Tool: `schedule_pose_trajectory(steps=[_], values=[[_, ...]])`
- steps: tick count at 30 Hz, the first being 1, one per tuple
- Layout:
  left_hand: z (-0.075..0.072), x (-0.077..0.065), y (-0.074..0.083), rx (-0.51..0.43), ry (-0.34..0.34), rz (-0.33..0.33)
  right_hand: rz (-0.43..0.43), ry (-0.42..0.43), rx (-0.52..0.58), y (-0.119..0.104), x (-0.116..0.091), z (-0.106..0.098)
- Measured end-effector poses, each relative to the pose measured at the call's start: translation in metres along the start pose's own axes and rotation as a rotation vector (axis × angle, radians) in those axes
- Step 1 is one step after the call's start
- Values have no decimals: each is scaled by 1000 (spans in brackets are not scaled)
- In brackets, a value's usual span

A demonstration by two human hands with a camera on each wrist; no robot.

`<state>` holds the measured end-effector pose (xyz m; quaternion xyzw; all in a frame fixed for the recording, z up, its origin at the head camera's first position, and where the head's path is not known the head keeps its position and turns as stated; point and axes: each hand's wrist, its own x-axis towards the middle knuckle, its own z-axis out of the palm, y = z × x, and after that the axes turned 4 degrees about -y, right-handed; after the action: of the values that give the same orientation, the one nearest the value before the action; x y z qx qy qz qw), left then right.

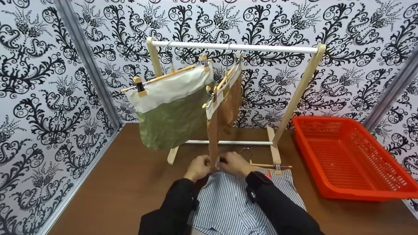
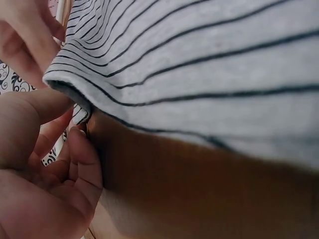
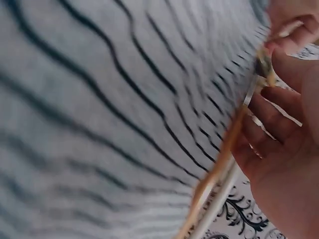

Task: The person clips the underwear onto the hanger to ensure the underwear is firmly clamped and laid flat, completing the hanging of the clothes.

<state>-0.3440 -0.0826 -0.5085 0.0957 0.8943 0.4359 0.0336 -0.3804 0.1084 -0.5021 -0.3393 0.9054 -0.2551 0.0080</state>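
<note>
Striped shorts (image 1: 228, 199) lie on the table beneath both forearms, partly covered by the sleeves. My left hand (image 1: 198, 168) pinches the upper left corner of the shorts; in the left wrist view the striped cloth (image 2: 119, 74) folds over at its thumb and fingers. Beside it, my right hand (image 1: 236, 163) pinches a hanger clip (image 3: 264, 67) at that same corner, as the right wrist view shows. The wooden clip hanger (image 1: 261, 164) runs along the top edge of the shorts, its other clip (image 1: 278, 169) on the right corner. A hanging brown cloth partly hides the left fingertips.
Behind stands a rack (image 1: 267, 48) with a white top rail. From it hang green-and-white shorts (image 1: 173, 111) and a brown garment (image 1: 230, 101), both on clip hangers; the brown one reaches down to the hands. An orange basket (image 1: 308, 163) sits at the right.
</note>
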Motion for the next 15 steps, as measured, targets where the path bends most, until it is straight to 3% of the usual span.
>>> schedule_pose_trajectory(steps=[5,15], values=[[2,-2,-1,5,9,-3,14,63,20,3,1,7],[2,-1,-1,28,-4,-14,13,73,6,2,1,7]])
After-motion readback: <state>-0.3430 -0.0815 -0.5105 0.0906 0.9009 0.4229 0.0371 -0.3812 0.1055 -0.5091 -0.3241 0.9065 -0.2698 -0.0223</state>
